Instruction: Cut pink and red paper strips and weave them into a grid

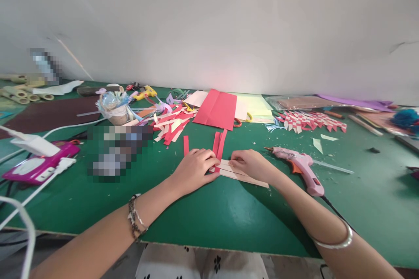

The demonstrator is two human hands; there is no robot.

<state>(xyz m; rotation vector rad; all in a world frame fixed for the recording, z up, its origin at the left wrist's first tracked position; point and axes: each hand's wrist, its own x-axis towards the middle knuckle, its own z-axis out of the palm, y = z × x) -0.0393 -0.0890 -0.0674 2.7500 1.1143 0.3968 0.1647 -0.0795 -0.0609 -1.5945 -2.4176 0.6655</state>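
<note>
Red paper strips [220,140] stand up past the fingertips of my left hand [195,171], crossing pale pink paper strips [244,176] that lie toward the right. My left hand holds the crossing down on the table, thumb and fingers closed around it. Curled fingers of my right hand [250,163] pinch the pale strips just right of the crossing. One more red strip [186,145] shows behind my left hand. Part of the crossing is hidden under my fingers.
A pink glue gun [303,165] lies right of my right hand. Behind are a folded red sheet [216,109], a heap of cut strips [173,124] and a woven red-and-white paper piece [310,120]. A magenta power strip [42,163] with white cables lies left.
</note>
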